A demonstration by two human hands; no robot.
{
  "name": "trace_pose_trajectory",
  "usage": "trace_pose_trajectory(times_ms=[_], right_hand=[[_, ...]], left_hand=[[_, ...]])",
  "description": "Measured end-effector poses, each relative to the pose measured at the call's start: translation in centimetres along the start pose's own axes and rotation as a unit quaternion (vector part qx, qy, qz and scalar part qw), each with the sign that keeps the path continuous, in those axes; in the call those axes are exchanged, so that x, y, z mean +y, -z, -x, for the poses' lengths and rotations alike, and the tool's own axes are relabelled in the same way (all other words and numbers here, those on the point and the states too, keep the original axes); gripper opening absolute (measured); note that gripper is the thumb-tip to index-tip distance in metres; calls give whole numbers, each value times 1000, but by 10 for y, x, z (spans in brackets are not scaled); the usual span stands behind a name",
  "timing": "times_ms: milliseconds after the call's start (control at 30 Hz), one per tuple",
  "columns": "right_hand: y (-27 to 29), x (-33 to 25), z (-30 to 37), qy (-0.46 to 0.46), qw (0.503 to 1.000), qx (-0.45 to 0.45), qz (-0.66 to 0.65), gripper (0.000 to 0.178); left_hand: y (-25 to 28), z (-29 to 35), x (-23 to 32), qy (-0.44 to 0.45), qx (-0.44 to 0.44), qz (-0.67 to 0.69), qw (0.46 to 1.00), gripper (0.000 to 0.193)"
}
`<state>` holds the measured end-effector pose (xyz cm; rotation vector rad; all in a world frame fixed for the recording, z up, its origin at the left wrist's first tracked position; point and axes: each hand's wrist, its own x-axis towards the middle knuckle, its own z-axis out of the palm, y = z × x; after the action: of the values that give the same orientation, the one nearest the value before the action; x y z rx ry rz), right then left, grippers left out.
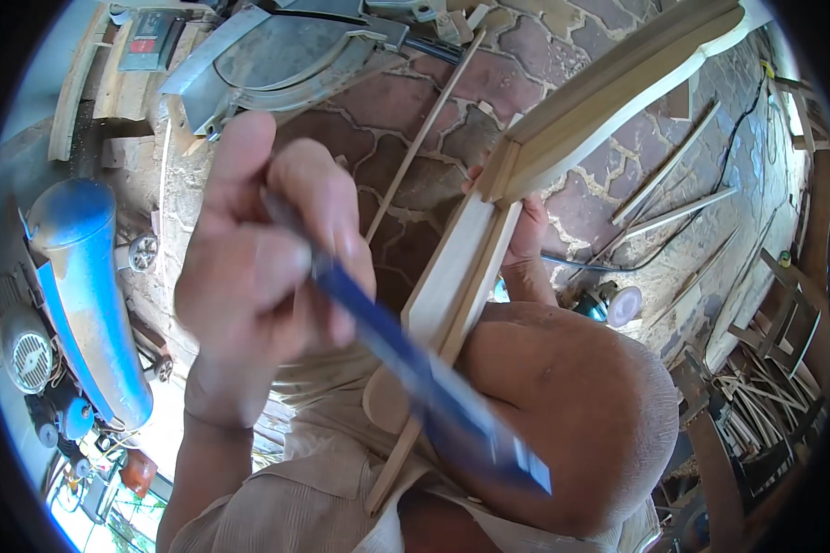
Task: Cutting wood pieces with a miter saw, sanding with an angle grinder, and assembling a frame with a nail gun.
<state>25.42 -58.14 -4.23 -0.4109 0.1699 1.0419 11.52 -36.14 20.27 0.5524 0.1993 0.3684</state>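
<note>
My left hand is raised close to the camera, its fingers closed round the thin dark end of a long blue tool. That tool slants down to the right and ends in a pale, shiny tip; motion blur hides its exact kind. Beyond it, a pale wooden frame runs diagonally, with a grooved rail joined to a board that has a wavy edge. My right hand grips the frame from beneath near this joint, fingertips showing on the far side. A person's head hides part of the right forearm.
A grey metal machine part lies at the top left. Left of me stands a blue wheeled tank beside a motor. Wood strips and a dark cable lie on the paved floor, near a small power tool. Scrap wood piles up at right.
</note>
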Motion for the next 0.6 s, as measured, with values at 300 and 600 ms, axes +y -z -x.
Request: trace_pose_trajectory(times_ms=[300,600], right_hand=[[-14,8,0,31,995,22,95,72],[-17,5,-1,45,996,69,44,69]], left_hand=[[-3,24,-1,104,-115,216,964,77],[24,29,71,-291,-299,-636,649,62]])
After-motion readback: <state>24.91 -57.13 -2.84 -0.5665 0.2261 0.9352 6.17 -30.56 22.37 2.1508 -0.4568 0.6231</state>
